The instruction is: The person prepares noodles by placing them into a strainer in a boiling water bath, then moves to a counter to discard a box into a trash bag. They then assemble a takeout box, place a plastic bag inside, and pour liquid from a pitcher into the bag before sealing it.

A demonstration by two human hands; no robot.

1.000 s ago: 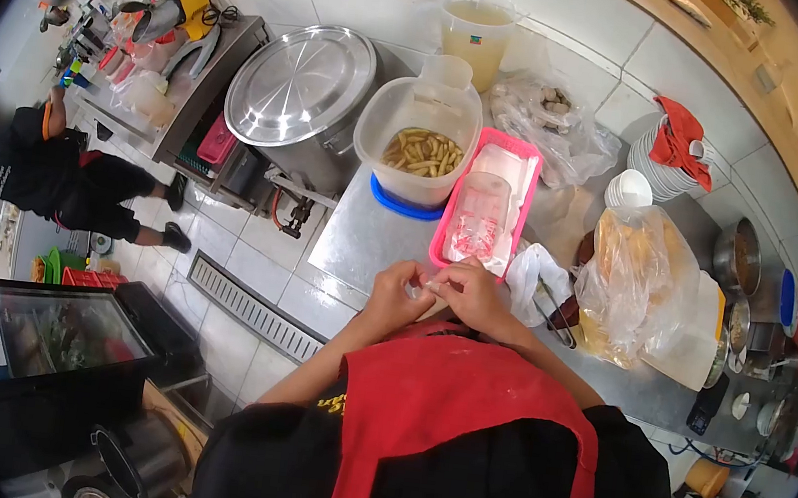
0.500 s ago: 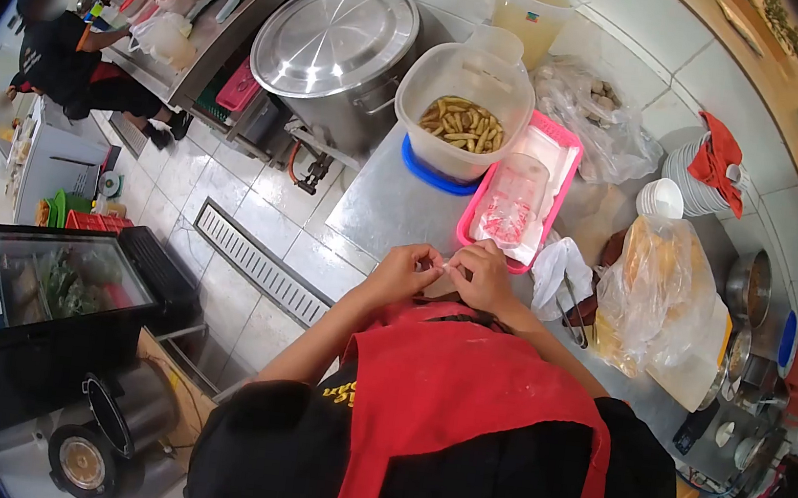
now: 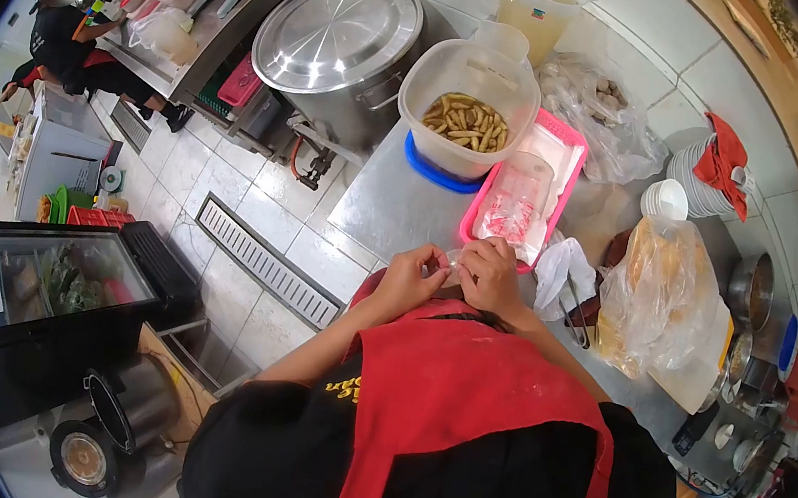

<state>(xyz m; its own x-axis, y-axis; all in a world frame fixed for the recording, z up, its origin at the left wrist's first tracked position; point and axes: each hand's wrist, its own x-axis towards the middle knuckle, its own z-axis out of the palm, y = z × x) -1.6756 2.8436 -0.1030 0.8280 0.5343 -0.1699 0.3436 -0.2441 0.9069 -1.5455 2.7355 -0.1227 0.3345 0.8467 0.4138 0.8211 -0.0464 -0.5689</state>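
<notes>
The person's left hand point(image 3: 413, 276) and right hand point(image 3: 492, 273) meet fingertip to fingertip at the near edge of the steel counter point(image 3: 392, 204), just above the red apron point(image 3: 468, 424). Both pinch a small pale piece point(image 3: 453, 269) between them (too small to identify; it looks thin and see-through). This appears to be fine finger work on that piece, a picking-apart or opening that is not yet done. The next move would call for a firm pinch on each side and a small, even pull. Both wrists bend inward with knuckles up, and the left forearm is bare. The pink tray point(image 3: 469, 222) with its clear cup point(image 3: 520, 196) lies just beyond the hands. The tub of pale sticks point(image 3: 478, 71) stands just beside the tray.
</notes>
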